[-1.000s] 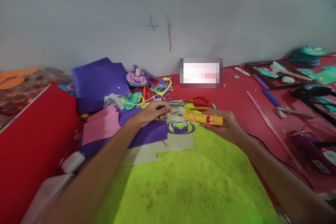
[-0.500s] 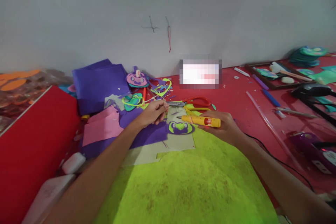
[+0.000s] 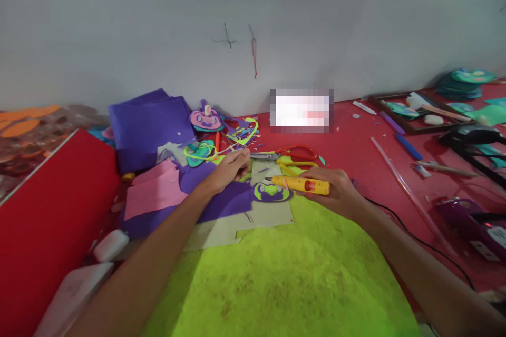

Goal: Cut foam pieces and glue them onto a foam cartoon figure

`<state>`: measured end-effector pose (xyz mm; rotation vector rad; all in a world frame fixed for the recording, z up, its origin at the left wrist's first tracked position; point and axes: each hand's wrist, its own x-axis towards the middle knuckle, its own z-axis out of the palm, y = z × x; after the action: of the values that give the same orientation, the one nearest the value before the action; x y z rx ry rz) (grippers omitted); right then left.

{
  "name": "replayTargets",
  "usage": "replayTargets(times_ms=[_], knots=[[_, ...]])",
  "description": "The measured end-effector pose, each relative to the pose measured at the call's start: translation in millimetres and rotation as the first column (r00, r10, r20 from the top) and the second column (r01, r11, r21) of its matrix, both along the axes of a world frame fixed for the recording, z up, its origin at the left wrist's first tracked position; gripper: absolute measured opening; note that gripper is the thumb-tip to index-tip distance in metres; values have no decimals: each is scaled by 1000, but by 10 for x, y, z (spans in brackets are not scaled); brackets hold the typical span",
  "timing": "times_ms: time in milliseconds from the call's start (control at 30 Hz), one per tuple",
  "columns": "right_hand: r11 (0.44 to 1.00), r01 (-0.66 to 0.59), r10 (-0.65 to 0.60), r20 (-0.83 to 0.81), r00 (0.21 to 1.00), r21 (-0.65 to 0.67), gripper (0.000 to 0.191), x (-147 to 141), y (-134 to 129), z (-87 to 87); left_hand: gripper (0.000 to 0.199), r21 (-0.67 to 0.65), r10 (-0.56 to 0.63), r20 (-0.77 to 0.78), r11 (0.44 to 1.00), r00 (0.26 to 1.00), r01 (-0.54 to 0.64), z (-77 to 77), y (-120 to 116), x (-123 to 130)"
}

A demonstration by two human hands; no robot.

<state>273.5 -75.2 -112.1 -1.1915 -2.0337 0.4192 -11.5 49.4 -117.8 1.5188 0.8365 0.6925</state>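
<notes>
My right hand is wrapped round a yellow hot glue gun, its dark nozzle pointing left. Just below the nozzle lies a purple and green felt shape with two pale dots, on grey card. My left hand is closed to the left of the nozzle, above purple felt. Its fingertips are curled inward, and what they hold, if anything, is hidden. Behind both hands lies a pair of scissors with red and yellow handles, blades towards my left hand.
Purple sheets, pink sheets and felt scraps lie at the left and back. A red board slants along the left. At right are a clear tube, a dark-rimmed tray and a black cable.
My left hand has shifted slightly left and its fingers are curled more tightly. The glue gun has moved a little left, with its nozzle just above the felt shape.
</notes>
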Motion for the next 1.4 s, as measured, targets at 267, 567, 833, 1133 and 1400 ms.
replayTargets(times_ms=[267, 567, 833, 1133, 1400], knots=[[1000, -9, 9, -8, 1000, -4, 23, -22, -2, 30, 44, 33, -60, 41, 998, 997, 58, -4, 17, -37], [999, -18, 19, 22, 1000, -44, 20, -1, -2, 27, 48, -21, -37, 57, 999, 998, 38, 0, 57, -56], [998, -36, 38, 43, 998, -41, 18, 2, -3, 20, 41, 33, -21, 95, 999, 995, 18, 1, 51, -49], [999, -35, 36, 77, 996, -17, 19, 3, 8, 26, 46, -7, -36, 112, 999, 993, 37, 38, 18, -45], [999, -34, 35, 110, 993, -10, 20, 2, 2, 16, 58, 1, -34, 33, 999, 999, 34, 45, 11, -61]])
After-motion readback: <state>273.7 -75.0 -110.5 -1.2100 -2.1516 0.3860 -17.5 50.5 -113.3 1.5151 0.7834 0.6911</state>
